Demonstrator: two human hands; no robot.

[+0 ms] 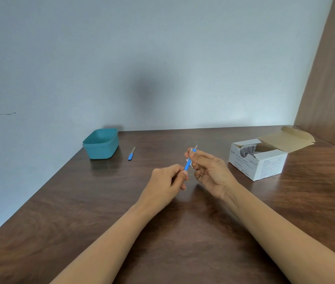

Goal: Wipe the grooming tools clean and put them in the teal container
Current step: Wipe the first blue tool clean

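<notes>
Above the middle of the table, my left hand [168,181] pinches the lower end of a slim tool with a blue handle [187,165]. My right hand [209,169] pinches a small white swab [189,160] round the tool's upper part, whose metal tip pokes out above my fingers. A second blue-handled tool [131,154] lies flat on the table to the left. The teal container [101,143] stands at the far left by the wall, and its inside looks bare.
An opened white box of alcohol swabs [258,160] sits at the far right, flap folded back. A brown wooden panel [330,78] rises along the right side. The dark wooden table [101,201] ends at a diagonal left edge.
</notes>
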